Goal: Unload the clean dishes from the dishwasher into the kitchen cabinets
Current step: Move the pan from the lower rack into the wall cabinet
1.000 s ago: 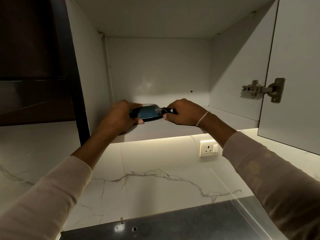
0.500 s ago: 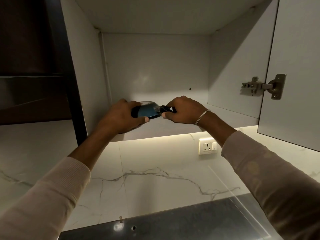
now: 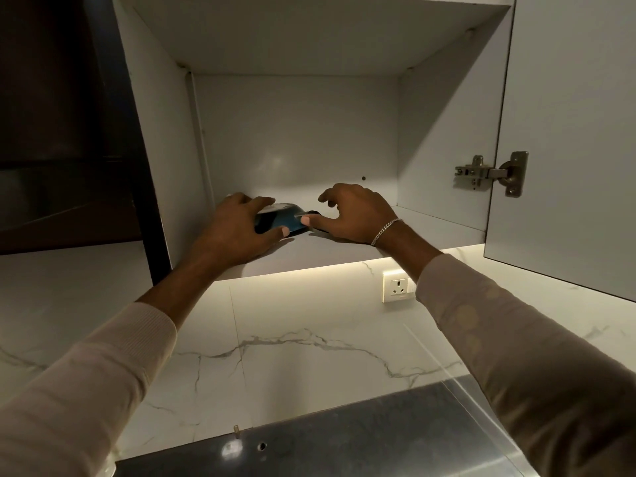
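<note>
A small blue pan [image 3: 278, 221] with a black handle [image 3: 314, 213] lies on the floor of the open white wall cabinet [image 3: 327, 254], towards its left side. My left hand [image 3: 237, 232] grips the pan, fingers over its top and thumb against its near side. My right hand [image 3: 354, 215] hovers by the handle with its fingers lifted and spread. Only its thumb tip touches the pan's right edge. Most of the pan is hidden behind my left hand.
The cabinet door [image 3: 568, 132] stands open on the right, with a metal hinge [image 3: 492, 172]. A dark panel [image 3: 69, 115] borders the cabinet on the left. Below are a marble backsplash with a wall socket [image 3: 395, 285] and a dark countertop [image 3: 344, 442].
The pan has gone deeper and lower onto the cabinet floor. My right hand has let go of the handle and spread its fingers. My left hand stays on the pan.
</note>
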